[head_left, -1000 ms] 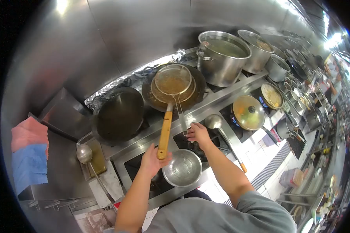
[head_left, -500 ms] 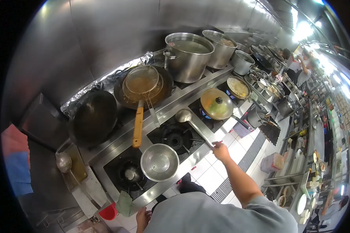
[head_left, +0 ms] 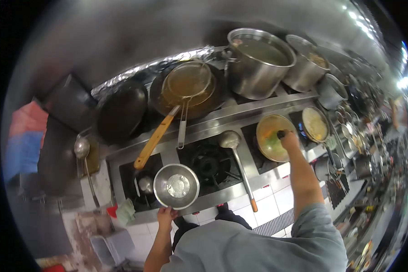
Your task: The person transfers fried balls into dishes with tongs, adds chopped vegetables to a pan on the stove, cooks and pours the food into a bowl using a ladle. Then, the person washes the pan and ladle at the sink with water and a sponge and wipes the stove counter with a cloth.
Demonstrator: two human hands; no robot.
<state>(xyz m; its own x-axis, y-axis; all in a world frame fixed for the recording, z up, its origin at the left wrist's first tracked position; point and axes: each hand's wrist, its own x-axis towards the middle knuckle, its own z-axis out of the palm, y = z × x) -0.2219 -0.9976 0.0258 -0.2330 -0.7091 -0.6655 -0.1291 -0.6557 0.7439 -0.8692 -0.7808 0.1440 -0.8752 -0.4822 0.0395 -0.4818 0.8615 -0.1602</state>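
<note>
My right hand (head_left: 290, 140) is closed around the black knob of a glass lid (head_left: 269, 144), which sits over a pan with green and orange food showing through. At the near rim of a shiny metal bowl (head_left: 176, 199), the fingers of my left hand (head_left: 167, 215) are pinched on its edge. That bowl rests over the front left burner. Between the two hands lies a long ladle (head_left: 241, 174), its bowl end by a bare burner (head_left: 208, 162) and its wooden-tipped handle past the stove's front edge.
A wok (head_left: 157, 93) at the back holds strainers, one with a wooden handle (head_left: 156, 141). An empty dark wok (head_left: 122, 111) leans left of it. Large stockpots (head_left: 254, 77) stand behind. Right of the lid, a pan of pale food (head_left: 315, 123) sits over a blue flame.
My right hand has let go of the ladle and moved right onto the lid's knob. My left hand has come up from my side to the metal bowl's rim. The camera view has turned.
</note>
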